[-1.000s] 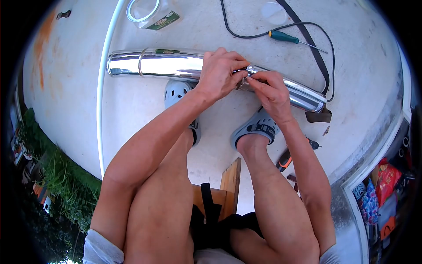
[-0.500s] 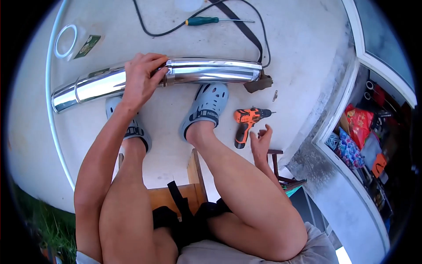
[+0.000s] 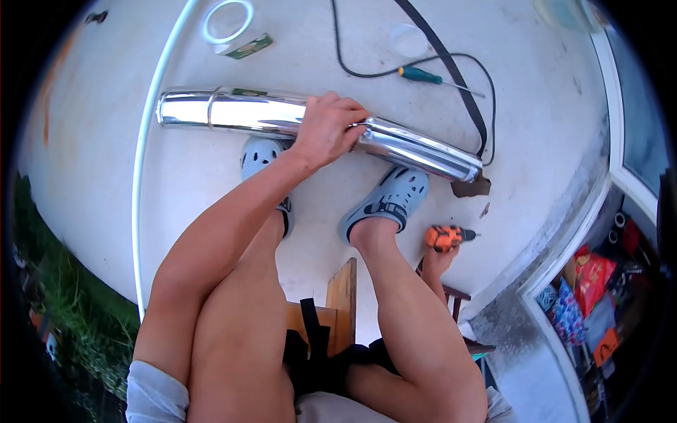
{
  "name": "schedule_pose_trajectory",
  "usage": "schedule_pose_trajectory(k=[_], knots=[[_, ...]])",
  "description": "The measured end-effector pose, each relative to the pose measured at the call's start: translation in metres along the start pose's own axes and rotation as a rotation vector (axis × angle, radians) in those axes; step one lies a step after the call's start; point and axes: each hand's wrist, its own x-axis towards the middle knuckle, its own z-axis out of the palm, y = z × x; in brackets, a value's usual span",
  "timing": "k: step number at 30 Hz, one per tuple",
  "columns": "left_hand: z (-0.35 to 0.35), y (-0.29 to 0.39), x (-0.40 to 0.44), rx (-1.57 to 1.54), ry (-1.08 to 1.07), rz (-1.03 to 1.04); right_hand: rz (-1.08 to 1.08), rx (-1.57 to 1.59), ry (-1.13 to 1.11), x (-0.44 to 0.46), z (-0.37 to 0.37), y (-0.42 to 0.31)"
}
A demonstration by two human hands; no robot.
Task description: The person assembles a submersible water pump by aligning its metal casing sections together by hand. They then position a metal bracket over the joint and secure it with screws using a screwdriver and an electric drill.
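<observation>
My left hand (image 3: 328, 129) grips a shiny metal tube (image 3: 254, 111) near its middle, at a band where two sections meet. The tube lies across the floor in front of my clogs, its right end nearer to me. On the right, my right hand (image 3: 441, 261) is closed round the handle of an orange and black cordless drill (image 3: 443, 238), whose chuck points right. My fingers there are partly hidden behind the drill. A dark brown piece (image 3: 471, 187) sticks out at the tube's right end. A small metal bit (image 3: 484, 209) lies just beyond it.
A green-handled screwdriver (image 3: 420, 75) lies by a black cable (image 3: 374, 75) and a dark strap (image 3: 441, 49). Farther left are a white ring (image 3: 227, 21), a green card (image 3: 250, 46) and a pale pipe (image 3: 146, 162). A wooden stool (image 3: 342, 299) stands between my legs.
My right hand, open beside the drill before, has taken hold of its handle. My left hand stays on the tube. The whole view has shifted and tilted.
</observation>
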Motion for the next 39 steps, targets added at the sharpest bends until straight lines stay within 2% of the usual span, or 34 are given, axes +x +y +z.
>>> schedule_pose_trajectory(k=[2, 6, 7, 9, 11, 14, 18, 22, 26, 39], knots=[[0.003, 0.0, -0.002, 0.01, -0.009, -0.036, -0.095, 0.008, 0.011, -0.004, -0.023, 0.008], [0.005, 0.001, -0.003, -0.007, 0.01, -0.057, -0.012, -0.005, -0.279, -0.011, -0.111, -0.089], [0.005, 0.001, -0.003, 0.007, 0.006, -0.057, 0.078, 0.3, -0.368, -0.009, -0.137, -0.073], [0.007, 0.003, -0.003, 0.006, 0.004, -0.06, 0.128, 0.287, -0.444, 0.0, -0.153, -0.179], [0.005, 0.002, -0.003, 0.004, 0.014, -0.048, 0.004, 0.192, -0.553, 0.006, -0.158, -0.255], [0.001, 0.004, -0.004, -0.047, -0.01, -0.062, -0.065, 0.127, -0.78, 0.02, -0.148, -0.332], [0.004, 0.004, -0.005, -0.052, 0.007, -0.083, -0.17, 0.035, -0.919, 0.014, -0.108, -0.392], [0.001, 0.005, -0.004, -0.009, -0.021, -0.077, -0.148, -0.128, -0.985, 0.011, -0.077, -0.409], [0.002, 0.005, -0.005, -0.008, -0.021, -0.079, -0.201, -0.112, -1.036, 0.013, -0.066, -0.402], [0.0, 0.007, -0.004, 0.019, -0.053, -0.098, -0.175, -0.177, -1.027, 0.008, -0.055, -0.402]])
